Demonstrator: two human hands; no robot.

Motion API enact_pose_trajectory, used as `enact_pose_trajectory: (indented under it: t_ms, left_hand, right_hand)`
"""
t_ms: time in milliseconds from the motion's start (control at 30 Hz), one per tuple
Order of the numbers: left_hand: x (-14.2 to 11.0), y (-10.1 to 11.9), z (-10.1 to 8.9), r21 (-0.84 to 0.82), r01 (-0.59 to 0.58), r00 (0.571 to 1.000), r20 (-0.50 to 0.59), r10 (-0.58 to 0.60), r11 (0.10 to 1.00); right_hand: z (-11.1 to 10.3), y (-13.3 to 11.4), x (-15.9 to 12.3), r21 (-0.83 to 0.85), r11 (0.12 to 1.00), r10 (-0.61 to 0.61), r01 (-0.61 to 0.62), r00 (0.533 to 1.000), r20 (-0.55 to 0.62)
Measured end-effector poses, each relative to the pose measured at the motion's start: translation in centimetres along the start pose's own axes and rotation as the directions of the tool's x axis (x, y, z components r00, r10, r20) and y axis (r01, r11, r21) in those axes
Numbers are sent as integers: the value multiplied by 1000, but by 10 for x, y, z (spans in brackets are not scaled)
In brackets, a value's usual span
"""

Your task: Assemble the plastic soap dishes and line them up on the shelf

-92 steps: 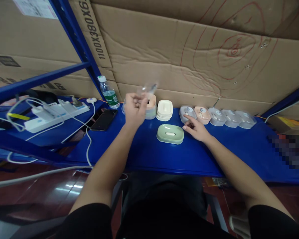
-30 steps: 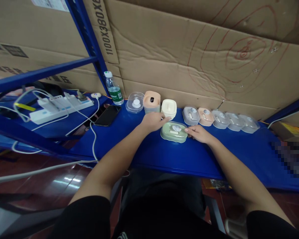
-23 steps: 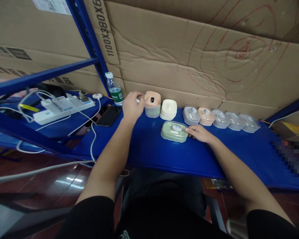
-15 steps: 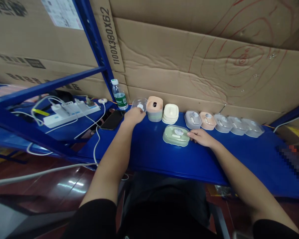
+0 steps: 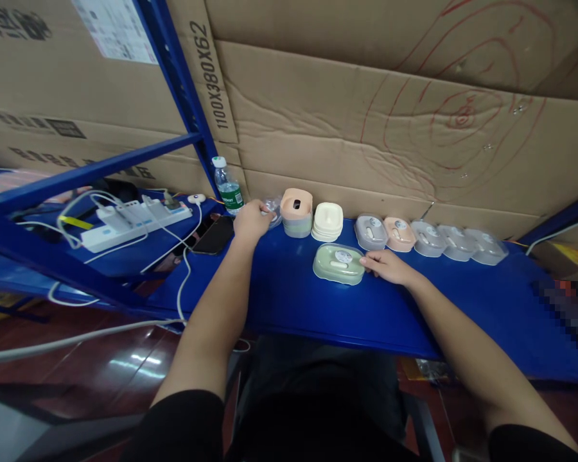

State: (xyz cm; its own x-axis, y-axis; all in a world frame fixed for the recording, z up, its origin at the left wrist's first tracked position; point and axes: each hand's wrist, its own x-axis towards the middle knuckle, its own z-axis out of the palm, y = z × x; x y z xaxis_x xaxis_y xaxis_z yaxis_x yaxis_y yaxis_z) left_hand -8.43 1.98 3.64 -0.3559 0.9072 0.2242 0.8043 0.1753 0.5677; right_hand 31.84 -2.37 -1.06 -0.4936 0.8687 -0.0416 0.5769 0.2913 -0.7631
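Observation:
My right hand [image 5: 388, 265] grips the right end of a green box [image 5: 338, 264] with a clear lid, a round label and a small pale piece on top. The box lies flat on the blue table. Over at the back left, my left hand [image 5: 253, 221] is closed at the edge of a clear plastic lid [image 5: 273, 206]; its fingertips are partly hidden. Just right of that lid stands a stack of peach, grey and green trays [image 5: 297, 212]. Beside the trays is a pile of cream-coloured pieces [image 5: 327, 221].
Several lidded boxes, one peach [image 5: 399, 233] and the others grey [image 5: 429, 239], line the back right. A water bottle [image 5: 230, 189], a phone [image 5: 214, 233] and a power strip [image 5: 135, 221] with cables are at left. Cardboard [image 5: 308, 115] closes off the back.
My left hand has shifted slightly left, and the clear lid appears lower and less spread out beside the trays. My right hand stays on the green box. The view has moved a little.

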Motion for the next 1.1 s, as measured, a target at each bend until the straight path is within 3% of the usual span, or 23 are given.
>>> enact_pose_trajectory:
  t_ms: [100, 167, 233, 300, 367, 433, 533, 600, 667, 767, 833, 900, 933, 1033, 1100]
  left_hand:
    - [1, 0, 0, -156, -28, 979, -206, -5, 987]
    - [1, 3, 1, -305, -122, 926, -377, -2, 945]
    - [-1, 10, 1, -449, -264, 870, -493, 9, 854]
    - [-7, 20, 3, -576, -369, 858, -513, 29, 729]
    - [-16, 32, 5, -695, -390, 895, -440, 72, 604]
    - [-29, 46, 9, -794, -335, 941, -303, 148, 507]
    - [-53, 64, 20, -862, -173, 949, -17, 314, 477]
    - [-68, 73, 29, -858, -53, 899, 181, 398, 510]
    - [-81, 79, 38, -843, 14, 823, 315, 473, 537]
    - [-93, 83, 45, -832, 26, 734, 392, 554, 555]
    - [-93, 83, 44, -826, -3, 710, 395, 584, 563]
    - [-88, 79, 41, -821, -76, 724, 345, 598, 566]
    - [-84, 77, 38, -814, -135, 759, 283, 587, 566]
    - [-63, 62, 27, -701, -361, 892, -68, 446, 615]
    - [-46, 48, 18, -524, -462, 886, -301, 352, 716]
  right_hand:
    - [0, -1, 0, -4, 1000, 0, 0, 1000, 0]
    - [0, -2, 0, -8, 1000, -4, 4, 1000, 2]
    - [0, -2, 0, -29, 999, -18, 18, 1000, -5]
    - [0, -1, -1, -74, 996, -45, 41, 998, -44]
    - [-2, -1, -1, -134, 988, -93, 75, 986, -135]
    - [-4, -2, -3, -195, 973, -175, 124, 946, -274]
    - [-5, -7, -7, -292, 933, -326, 212, 842, -431]
    - [-5, -11, -10, -358, 898, -400, 254, 810, -429]
    - [-2, -13, -11, -423, 864, -440, 272, 816, -374]
    - [3, -11, -9, -488, 826, -469, 282, 824, -319]
    - [5, -7, -7, -478, 830, -471, 286, 819, -327]
    - [5, -3, -4, -434, 857, -448, 277, 817, -362]
    - [4, -2, -3, -410, 871, -431, 270, 821, -376]
    - [1, 0, -3, -387, 879, -418, 278, 841, -344]
    - [1, 0, -3, -419, 851, -440, 317, 866, -238]
